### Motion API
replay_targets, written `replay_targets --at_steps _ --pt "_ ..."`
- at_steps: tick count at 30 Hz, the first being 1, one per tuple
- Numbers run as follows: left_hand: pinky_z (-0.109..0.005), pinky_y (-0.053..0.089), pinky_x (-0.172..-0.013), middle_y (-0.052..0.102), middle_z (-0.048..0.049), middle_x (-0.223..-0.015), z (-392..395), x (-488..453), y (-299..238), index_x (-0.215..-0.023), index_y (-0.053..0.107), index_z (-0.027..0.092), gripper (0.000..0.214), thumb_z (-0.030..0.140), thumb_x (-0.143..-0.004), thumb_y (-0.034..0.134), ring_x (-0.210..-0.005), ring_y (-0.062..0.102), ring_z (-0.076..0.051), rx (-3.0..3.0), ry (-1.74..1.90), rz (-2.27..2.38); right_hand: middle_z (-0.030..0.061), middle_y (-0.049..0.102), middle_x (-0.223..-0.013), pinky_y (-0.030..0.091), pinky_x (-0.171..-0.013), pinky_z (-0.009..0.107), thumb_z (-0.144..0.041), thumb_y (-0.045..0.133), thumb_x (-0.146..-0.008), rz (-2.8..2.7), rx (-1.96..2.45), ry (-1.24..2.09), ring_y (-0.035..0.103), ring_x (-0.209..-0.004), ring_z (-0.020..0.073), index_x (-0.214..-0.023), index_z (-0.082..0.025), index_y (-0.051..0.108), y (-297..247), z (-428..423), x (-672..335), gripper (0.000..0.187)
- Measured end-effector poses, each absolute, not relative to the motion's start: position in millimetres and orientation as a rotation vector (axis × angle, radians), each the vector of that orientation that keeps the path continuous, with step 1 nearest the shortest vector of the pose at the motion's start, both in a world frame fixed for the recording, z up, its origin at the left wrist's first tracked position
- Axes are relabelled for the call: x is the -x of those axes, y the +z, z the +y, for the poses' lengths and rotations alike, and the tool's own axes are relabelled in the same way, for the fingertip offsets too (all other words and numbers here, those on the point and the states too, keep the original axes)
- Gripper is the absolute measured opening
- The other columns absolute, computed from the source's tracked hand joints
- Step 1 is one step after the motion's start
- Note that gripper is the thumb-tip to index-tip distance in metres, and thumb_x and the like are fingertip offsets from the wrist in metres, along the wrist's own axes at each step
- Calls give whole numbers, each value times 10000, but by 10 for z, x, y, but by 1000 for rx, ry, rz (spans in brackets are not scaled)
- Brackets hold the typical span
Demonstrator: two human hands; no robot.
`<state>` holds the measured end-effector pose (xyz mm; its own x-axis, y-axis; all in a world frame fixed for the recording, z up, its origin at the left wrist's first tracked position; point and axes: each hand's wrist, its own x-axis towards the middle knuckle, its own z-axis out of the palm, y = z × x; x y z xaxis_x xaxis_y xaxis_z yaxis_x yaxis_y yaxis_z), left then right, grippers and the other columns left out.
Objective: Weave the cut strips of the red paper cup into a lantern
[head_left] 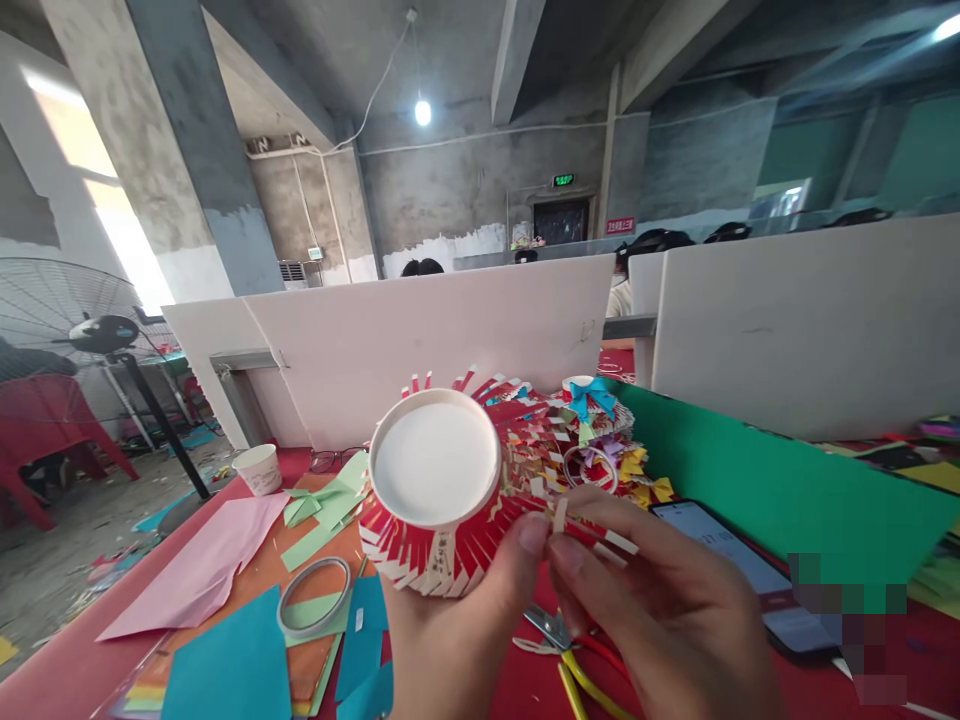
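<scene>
A paper cup (435, 458), its side cut into many red and white strips that fan outward, is held up with its round white bottom toward me. My left hand (469, 620) grips it from below, the thumb pressed near its right side. At the cup's right edge my right hand (667, 610) pinches one of the narrow strips (560, 515) between thumb and fingers. Below the hands lies a tool with yellow handles (581, 685) and a metal head, partly covered by my right hand. Behind the cup is a pile of similar cut red strips (529, 420), partly hidden.
On the red table (60, 670) lie pink paper (199, 570), blue paper (229, 655), a tape roll (280, 600) and green scraps (322, 510). A white cup (258, 470) stands left. A phone (739, 565) and green board (772, 480) lie right. White partitions (450, 340) stand behind.
</scene>
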<state>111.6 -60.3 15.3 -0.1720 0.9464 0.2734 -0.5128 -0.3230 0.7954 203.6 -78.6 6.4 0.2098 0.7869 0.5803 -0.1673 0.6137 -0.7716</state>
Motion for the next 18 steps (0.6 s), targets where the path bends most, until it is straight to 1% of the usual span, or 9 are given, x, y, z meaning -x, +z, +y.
replay_targets --at_steps 3,5,8,12,16,18 --pt "-164 574 -738 774 28 -838 -590 -1104 102 -1030 702 273 505 156 -557 836 -880 721 -184 -921 1829 723 -64 577 -602 443 -420 112 -123 651 -780 -1241 656 680 486 -468 58 -822 -429 753 93 -782 -2058 326" --pt "-179 567 -773 772 27 -876 -595 -1110 80 -1086 673 289 558 142 -570 823 -910 715 -189 -940 1837 707 -64 562 -561 428 -407 120 -110 666 -758 -1263 650 664 492 -462 64 -824 -428 760 100 -781 -2082 337" --pt "-171 568 -753 773 31 -837 -608 -1135 67 -1116 649 289 583 121 -578 799 -857 727 -182 -934 1835 706 -64 606 -611 412 -386 124 -97 682 -731 -1254 632 680 493 -434 48 -813 -427 765 89 -781 -2103 350" --pt "-164 569 -729 764 40 -758 -627 -1179 74 -1060 668 278 528 152 -565 803 -810 725 -175 -906 1847 745 -60 635 -689 435 -401 111 -131 689 -745 -1199 600 747 504 -426 28 -794 -400 769 58 -782 -2092 285" --pt "-150 572 -628 735 50 -629 -643 -1214 82 -990 692 259 464 163 -552 812 -631 713 -151 -934 1878 799 -47 644 -760 457 -405 101 -195 696 -782 -1189 570 795 527 -435 25 -816 -394 764 41 -772 -2079 213" --pt "-151 567 -546 729 50 -595 -645 -1225 79 -952 701 253 415 171 -560 809 -530 684 -137 -935 1875 799 -37 642 -753 463 -412 100 -222 685 -807 -1204 561 796 531 -442 29 -848 -384 764 36 -768 -2075 185"
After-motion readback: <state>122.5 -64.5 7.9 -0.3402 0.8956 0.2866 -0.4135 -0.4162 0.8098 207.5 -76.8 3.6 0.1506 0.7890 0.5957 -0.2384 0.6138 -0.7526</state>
